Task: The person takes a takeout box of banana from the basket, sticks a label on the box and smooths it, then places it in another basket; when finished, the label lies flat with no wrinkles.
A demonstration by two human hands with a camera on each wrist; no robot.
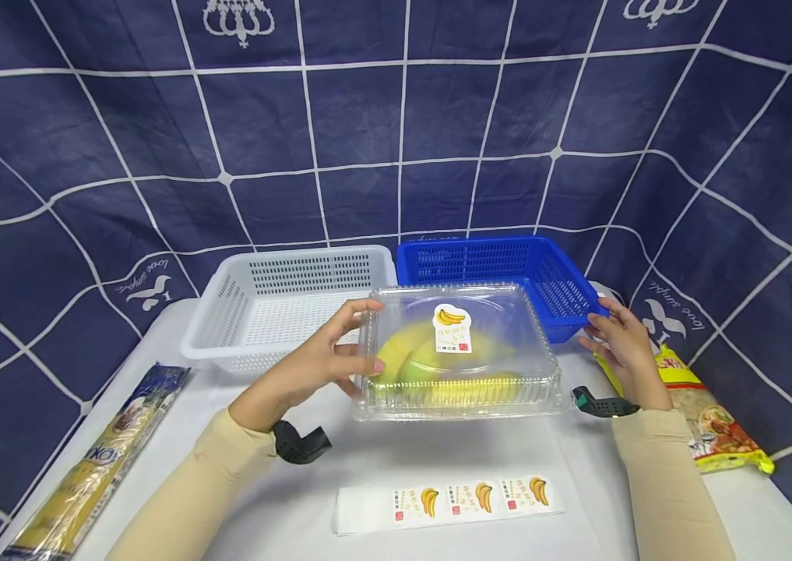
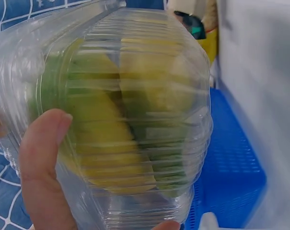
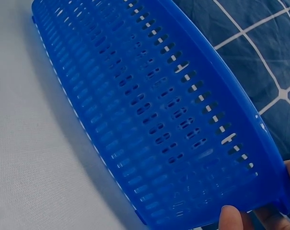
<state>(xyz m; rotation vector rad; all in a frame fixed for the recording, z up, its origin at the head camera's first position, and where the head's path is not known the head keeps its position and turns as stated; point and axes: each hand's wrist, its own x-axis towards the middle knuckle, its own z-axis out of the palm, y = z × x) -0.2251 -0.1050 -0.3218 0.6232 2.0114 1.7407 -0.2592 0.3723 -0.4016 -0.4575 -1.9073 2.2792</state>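
Note:
My left hand (image 1: pixel 325 358) grips the left end of a clear plastic clamshell box (image 1: pixel 501 343), holding it above the table. Yellow-green bananas (image 2: pixel 106 139) lie inside the box, and a banana sticker (image 1: pixel 453 329) is on its lid. In the left wrist view my thumb lies against the ribbed side wall. My right hand (image 1: pixel 623 343) pinches the rim of a blue plastic basket (image 1: pixel 564 284) at its right front corner. The right wrist view shows fingertips on both sides of that corner. The clamshell hides the basket's left front part.
Left of the blue basket stands a white basket (image 1: pixel 227 312). A strip of banana stickers (image 1: pixel 466 501) lies at the table's front. A long bag of pasta (image 1: pixel 108 452) is at the left, and a yellow food bag (image 1: pixel 711 421) lies behind my right forearm.

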